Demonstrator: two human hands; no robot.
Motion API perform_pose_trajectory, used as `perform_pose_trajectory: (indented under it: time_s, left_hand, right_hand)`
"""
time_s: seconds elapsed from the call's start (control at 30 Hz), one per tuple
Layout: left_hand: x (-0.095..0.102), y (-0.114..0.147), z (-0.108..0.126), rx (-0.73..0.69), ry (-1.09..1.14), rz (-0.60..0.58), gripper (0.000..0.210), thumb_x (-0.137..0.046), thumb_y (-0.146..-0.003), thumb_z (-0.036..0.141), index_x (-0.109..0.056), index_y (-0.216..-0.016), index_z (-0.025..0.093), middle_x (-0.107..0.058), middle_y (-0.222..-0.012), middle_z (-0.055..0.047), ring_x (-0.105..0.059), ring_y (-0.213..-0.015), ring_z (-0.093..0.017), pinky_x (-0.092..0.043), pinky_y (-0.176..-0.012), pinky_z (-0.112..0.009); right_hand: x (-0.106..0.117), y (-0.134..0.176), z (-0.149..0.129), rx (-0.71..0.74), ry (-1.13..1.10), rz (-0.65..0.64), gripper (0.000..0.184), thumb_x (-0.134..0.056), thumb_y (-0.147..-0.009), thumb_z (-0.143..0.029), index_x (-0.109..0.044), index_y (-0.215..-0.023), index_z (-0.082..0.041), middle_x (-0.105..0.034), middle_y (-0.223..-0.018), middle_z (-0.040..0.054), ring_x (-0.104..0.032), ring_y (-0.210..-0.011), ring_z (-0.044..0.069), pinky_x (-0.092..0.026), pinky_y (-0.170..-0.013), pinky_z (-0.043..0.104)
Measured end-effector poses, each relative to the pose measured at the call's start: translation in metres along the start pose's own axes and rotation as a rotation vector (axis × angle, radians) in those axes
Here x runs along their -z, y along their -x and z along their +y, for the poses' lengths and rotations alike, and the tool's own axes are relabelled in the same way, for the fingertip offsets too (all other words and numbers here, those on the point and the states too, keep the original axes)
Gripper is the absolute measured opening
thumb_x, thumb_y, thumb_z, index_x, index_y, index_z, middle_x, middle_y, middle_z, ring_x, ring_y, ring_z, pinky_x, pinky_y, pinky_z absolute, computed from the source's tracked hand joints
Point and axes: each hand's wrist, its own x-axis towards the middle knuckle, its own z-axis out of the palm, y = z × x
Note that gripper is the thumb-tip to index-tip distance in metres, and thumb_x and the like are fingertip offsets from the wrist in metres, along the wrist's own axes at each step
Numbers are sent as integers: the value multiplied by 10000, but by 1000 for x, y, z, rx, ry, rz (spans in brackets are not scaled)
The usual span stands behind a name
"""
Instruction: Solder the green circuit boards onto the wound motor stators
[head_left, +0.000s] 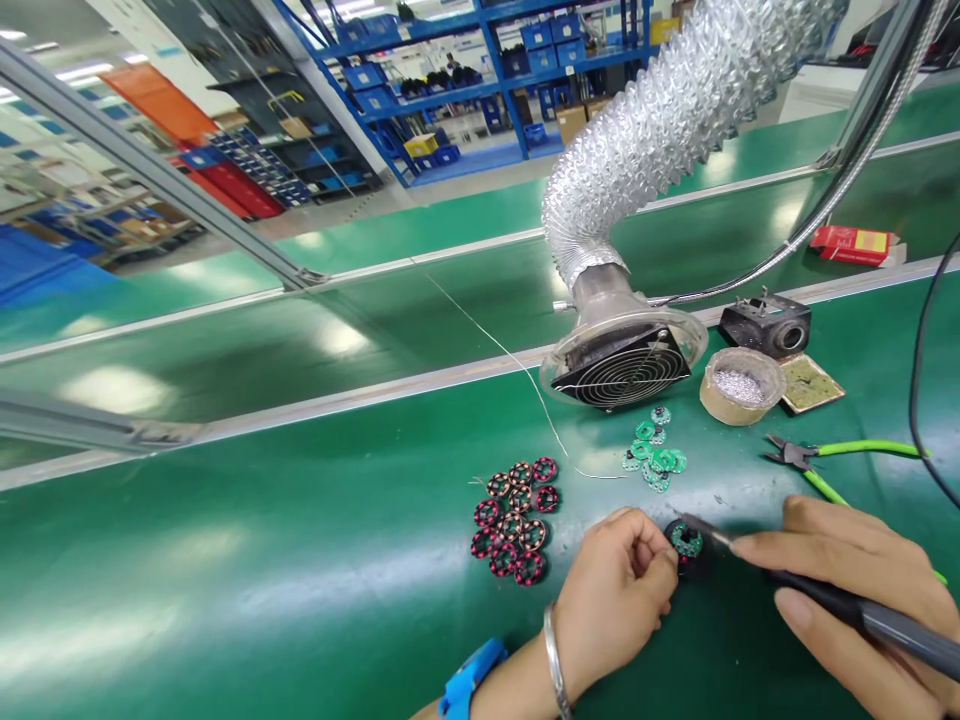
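My left hand (619,590) is closed in a pinch at the left edge of a small dark ring-shaped part (686,540) with a green circuit board on top. Between the fingers of my right hand (870,590) is a soldering iron (892,628) with a black and grey handle. Its pointed tip reaches over the ring's upper side; I cannot tell whether they touch. Left of my hands lies a group of red-and-black and copper-coloured wound rings (517,525). Several loose green ring-shaped circuit boards (656,455) lie beyond my left hand. A thin solder wire (544,405) trails across the bench.
A fume extractor (626,370) with a silver duct (637,150) stands behind the boards. To its right are a round tub (742,387) of metal shavings, a square sponge tray (814,384) and a black holder (766,325). Green-handled cutters (802,455) lie above my right hand.
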Motion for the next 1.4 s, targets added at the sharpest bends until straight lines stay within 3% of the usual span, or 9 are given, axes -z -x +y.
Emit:
perform_pose_trajectory:
  time_s: [0.17, 0.37, 0.7, 0.83, 0.9, 1.07, 1.17, 1.3, 1.4]
  left_hand:
    - [0, 0, -1, -17, -23, 14, 100, -530, -806, 189, -509, -709, 179, -488, -511, 67, -529, -407, -79, -359, -383, -148]
    - [0, 0, 0, -23, -45, 15, 105, -514, -807, 180, -504, -702, 183, -485, -508, 68, -538, -409, -88, -362, -395, -162]
    - [0, 1, 5, -57, -70, 46, 122, -512, -781, 143, -507, -670, 194, -490, -484, 62, -518, -428, -92, -386, -444, -183]
    - [0, 1, 5, -65, -57, 63, 116, -528, -763, 135, -515, -664, 197, -500, -488, 57, -512, -438, -96, -380, -442, -186]
    - [0, 1, 5, -68, -56, 66, 121, -526, -755, 127, -514, -656, 197, -502, -493, 56, -512, -440, -95, -379, -444, -185]
    - [-1, 1, 5, -55, -68, 58, 120, -511, -763, 128, -507, -664, 197, -498, -494, 55, -526, -439, -101, -381, -440, -189]
    - [-1, 0, 3, -34, -67, 37, 119, -505, -789, 166, -497, -676, 199, -490, -500, 55, -535, -433, -110, -387, -434, -199]
    - [3, 0, 3, -28, -69, -3, 43, -527, -779, 186, -499, -746, 196, -485, -594, 55, -525, -439, -102, -380, -420, -203]
    - [6, 1, 7, -138, -194, 16, 231, -617, -672, 111, -520, -867, 186, -500, -761, 40, -476, -474, -72, -386, -468, -216]
  right_hand:
    - [6, -12, -13, 42, -23, -41, 257, -478, -788, -85, -579, -989, -209, -567, -594, 12, -538, -477, 172, -439, -467, 318]
    - [3, -17, -17, 34, -29, -47, 234, -469, -777, -74, -576, -938, -205, -572, -585, 7, -541, -467, 161, -446, -456, 307]
    - [3, -14, -15, 24, -5, -62, 227, -465, -806, -90, -564, -960, -223, -604, -604, 20, -579, -492, 188, -480, -490, 341]
    - [3, -12, -16, 21, -7, -57, 174, -448, -880, -144, -567, -973, -231, -601, -594, 22, -587, -495, 198, -484, -489, 352]
    - [0, -10, -17, 3, 2, -28, 151, -436, -932, -190, -571, -979, -239, -592, -589, 22, -595, -508, 200, -480, -492, 351]
    - [-6, -4, -16, -32, 0, 198, 174, -436, -963, -272, -607, -991, -258, -587, -620, 36, -622, -565, 215, -458, -465, 347]
    - [-2, -1, -15, -47, 16, 162, 171, -469, -943, -261, -617, -1028, -261, -619, -690, 49, -642, -625, 224, -487, -500, 352]
    - [5, 2, -8, -58, 32, 96, 216, -500, -927, -216, -601, -1116, -244, -642, -763, 66, -656, -691, 231, -516, -551, 353]
    - [0, 3, 1, -12, -12, 154, 325, -503, -918, -160, -573, -1230, -220, -614, -692, 30, -614, -588, 177, -494, -496, 299]
